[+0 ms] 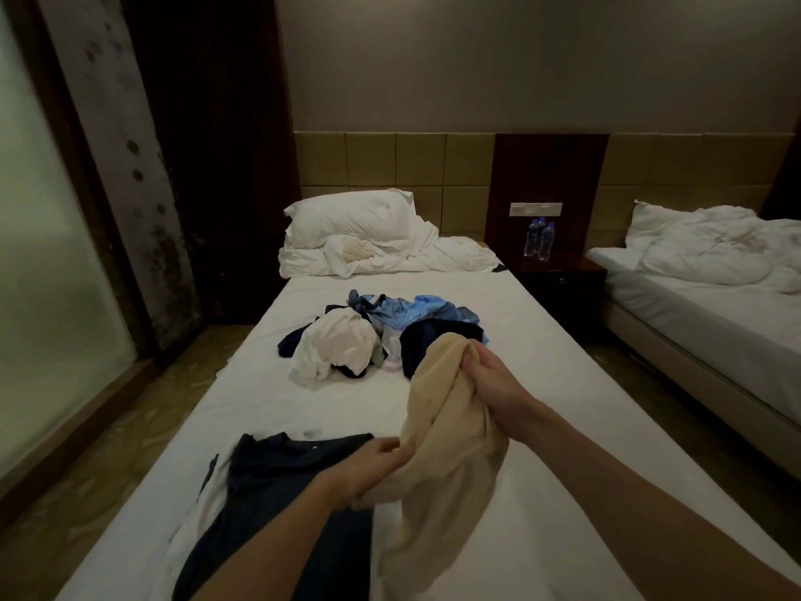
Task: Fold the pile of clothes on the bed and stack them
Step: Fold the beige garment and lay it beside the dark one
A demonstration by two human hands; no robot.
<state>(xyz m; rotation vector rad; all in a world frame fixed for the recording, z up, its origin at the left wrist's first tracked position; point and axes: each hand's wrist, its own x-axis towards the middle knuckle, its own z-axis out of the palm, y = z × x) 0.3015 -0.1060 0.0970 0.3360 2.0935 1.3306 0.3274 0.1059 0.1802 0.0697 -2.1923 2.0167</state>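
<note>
- Clothes [381,329] are heaped mid-bed [242,396].
- One beige garment [450,431] is gripped above the sheet by the closed right hand [490,379] and closed left hand [372,466].
- A dark garment [281,483] is spread flat beside it.

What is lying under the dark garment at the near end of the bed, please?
A white garment shows past the left edge of the dark garment, on the bed. How far it reaches underneath is covered.
</note>
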